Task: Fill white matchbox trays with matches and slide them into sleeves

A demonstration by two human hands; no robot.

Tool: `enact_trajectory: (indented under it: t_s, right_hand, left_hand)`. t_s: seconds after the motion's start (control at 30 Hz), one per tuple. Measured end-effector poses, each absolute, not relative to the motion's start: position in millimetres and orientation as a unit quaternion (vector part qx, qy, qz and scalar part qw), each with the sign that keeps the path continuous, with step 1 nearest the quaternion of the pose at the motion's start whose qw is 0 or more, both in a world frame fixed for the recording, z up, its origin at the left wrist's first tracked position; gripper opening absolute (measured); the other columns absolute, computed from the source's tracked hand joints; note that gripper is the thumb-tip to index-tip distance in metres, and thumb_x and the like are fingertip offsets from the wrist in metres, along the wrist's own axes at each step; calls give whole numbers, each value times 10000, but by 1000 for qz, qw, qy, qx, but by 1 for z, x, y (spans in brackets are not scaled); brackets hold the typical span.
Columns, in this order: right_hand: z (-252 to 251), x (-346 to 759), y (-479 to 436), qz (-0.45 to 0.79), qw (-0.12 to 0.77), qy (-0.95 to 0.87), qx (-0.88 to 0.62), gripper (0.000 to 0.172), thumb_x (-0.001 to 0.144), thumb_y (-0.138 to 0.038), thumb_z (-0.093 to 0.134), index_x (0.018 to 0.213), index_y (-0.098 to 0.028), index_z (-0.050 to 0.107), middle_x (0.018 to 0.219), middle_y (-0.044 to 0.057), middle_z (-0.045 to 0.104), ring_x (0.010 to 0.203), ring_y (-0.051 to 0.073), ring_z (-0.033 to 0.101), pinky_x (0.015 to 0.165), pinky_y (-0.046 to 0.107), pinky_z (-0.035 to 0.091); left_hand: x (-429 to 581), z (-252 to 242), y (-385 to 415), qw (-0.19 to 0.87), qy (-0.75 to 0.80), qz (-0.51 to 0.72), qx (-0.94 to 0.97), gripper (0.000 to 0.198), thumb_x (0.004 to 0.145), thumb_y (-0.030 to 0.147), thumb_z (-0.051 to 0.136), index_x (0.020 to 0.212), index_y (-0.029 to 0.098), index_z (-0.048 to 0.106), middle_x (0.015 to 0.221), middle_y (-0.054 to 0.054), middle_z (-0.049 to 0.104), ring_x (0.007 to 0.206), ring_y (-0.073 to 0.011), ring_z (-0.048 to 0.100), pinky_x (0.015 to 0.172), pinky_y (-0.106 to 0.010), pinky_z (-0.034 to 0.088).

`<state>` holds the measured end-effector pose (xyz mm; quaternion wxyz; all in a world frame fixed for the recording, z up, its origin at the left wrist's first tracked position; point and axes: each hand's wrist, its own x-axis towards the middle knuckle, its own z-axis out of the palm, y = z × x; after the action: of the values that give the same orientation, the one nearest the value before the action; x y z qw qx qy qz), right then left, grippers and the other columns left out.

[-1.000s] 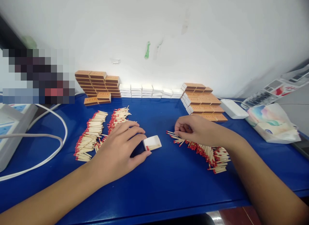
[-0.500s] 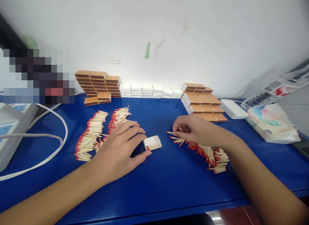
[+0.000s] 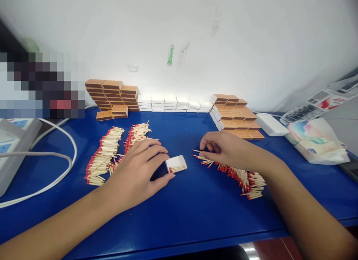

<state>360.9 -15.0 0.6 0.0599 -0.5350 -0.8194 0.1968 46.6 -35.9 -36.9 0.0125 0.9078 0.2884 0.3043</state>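
A small white matchbox tray (image 3: 179,160) lies on the blue table, with a few red-headed matches (image 3: 178,169) along its near side. My left hand (image 3: 140,163) steadies it, thumb at the near left corner and fingers at the far left edge. To the right, my right hand (image 3: 216,150) hovers low over the right-hand heap of matches (image 3: 233,174), thumb and fingers pinched together. From that pinch a match (image 3: 196,151) sticks out leftward, its red head showing; whether more are held is hidden. Part of the heap is covered by this hand.
Two rows of matches (image 3: 104,154) lie left, partly behind my left hand. Along the wall stand stacked brown matchboxes (image 3: 112,96), white trays (image 3: 164,103) and another matchbox stack (image 3: 235,113). A tissue pack (image 3: 316,140) sits right; white cables (image 3: 73,148) curve at left.
Both hands keep nearly the same pose. The match at my right fingertips sits slightly higher and more apart from those below; the whole view has shifted a little.
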Motion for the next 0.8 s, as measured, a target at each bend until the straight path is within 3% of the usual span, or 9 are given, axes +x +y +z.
enact_trajectory:
  t_s: [0.8]
  right_hand:
    - [2, 358, -17, 198, 65, -826, -524, 346, 1022, -571, 628, 937, -246, 709, 781, 8, 651, 671, 178, 561, 613, 331, 391]
  left_hand:
    - [46, -37, -36, 13, 290, 304, 908, 202, 1005, 321, 771, 1138, 171, 745, 1187, -107, 786, 1272, -342, 657, 1111, -576, 580]
